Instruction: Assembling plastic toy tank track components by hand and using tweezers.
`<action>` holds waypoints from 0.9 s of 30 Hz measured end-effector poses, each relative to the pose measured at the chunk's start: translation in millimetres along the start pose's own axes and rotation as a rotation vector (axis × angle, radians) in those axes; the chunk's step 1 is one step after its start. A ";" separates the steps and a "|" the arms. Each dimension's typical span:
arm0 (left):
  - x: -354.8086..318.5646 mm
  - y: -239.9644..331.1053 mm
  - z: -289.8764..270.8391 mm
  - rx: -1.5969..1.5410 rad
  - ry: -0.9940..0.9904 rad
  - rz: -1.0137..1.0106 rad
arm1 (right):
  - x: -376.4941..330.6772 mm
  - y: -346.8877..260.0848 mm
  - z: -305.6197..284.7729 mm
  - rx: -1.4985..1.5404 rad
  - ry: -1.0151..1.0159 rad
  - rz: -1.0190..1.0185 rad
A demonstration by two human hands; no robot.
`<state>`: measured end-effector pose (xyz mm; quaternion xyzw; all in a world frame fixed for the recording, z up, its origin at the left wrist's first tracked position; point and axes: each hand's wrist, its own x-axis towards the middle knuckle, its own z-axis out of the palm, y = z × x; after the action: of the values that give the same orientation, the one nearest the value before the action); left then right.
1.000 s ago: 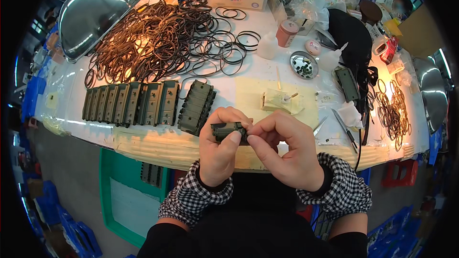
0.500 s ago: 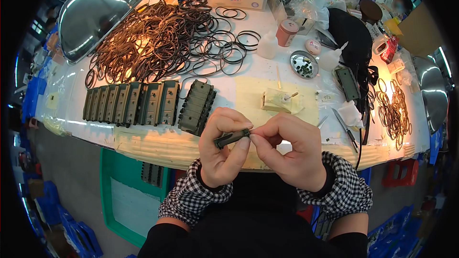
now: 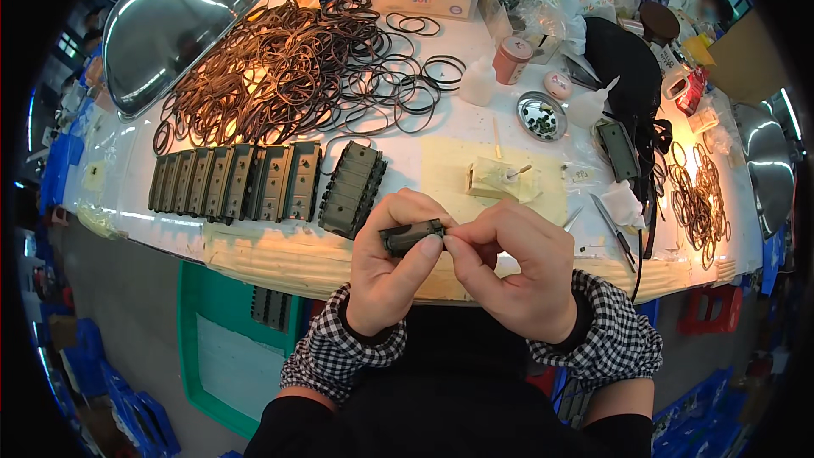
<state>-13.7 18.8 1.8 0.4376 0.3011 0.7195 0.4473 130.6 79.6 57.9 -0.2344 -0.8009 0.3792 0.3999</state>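
Observation:
Between the thumb and fingers of my left hand (image 3: 386, 276) is a small dark green plastic part (image 3: 411, 237), oblong with a ridged edge. My right hand (image 3: 521, 267) is closed in a pinch, its thumb and fingertip touching the right end of that part; whatever they pinch is too small to make out. Just beyond my left hand stands a dark green ribbed block (image 3: 351, 191). A row of similar green pieces (image 3: 233, 184) lies side by side to its left. A small cream block wrapped in tape (image 3: 500, 180) sits on a yellowish sheet beyond my right hand.
A big heap of dark rubber-like rings (image 3: 263, 76) covers the table's far left, a smaller heap (image 3: 699, 203) the right. A round metal dish (image 3: 541, 115) holds tiny dark pieces. Tweezers (image 3: 615, 229) lie right of my hand. Below the left table edge is a green tray (image 3: 188, 339).
The green part has turned in my left hand and now shows more of its broad face. My left hand has shifted slightly; my right fingertips stay at the part's end.

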 end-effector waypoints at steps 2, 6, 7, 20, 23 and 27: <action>-1.0 5.5 0.8 0.004 0.020 -0.079 | 1.2 0.1 -0.6 -0.005 0.002 0.001; -0.1 6.6 -0.9 -0.484 0.141 -0.327 | 7.5 -4.7 -4.2 -0.020 0.000 -0.020; -0.5 4.2 -2.4 -0.542 0.133 -0.333 | 9.0 -4.7 -7.2 -0.020 -0.002 -0.013; -1.1 -1.5 -3.6 -0.711 0.095 -0.348 | 11.5 -3.7 -6.7 0.043 -0.036 0.048; 0.1 -3.1 -6.1 -0.723 0.129 -0.313 | 10.4 -2.9 -6.5 0.009 -0.061 0.015; -0.7 -6.2 -4.5 -0.649 0.181 -0.253 | 3.3 2.1 1.9 -0.055 -0.030 -0.060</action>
<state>-15.3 20.6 -5.6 0.1666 0.1470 0.7524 0.6201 127.3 82.3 57.0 -0.2156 -0.8237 0.3481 0.3923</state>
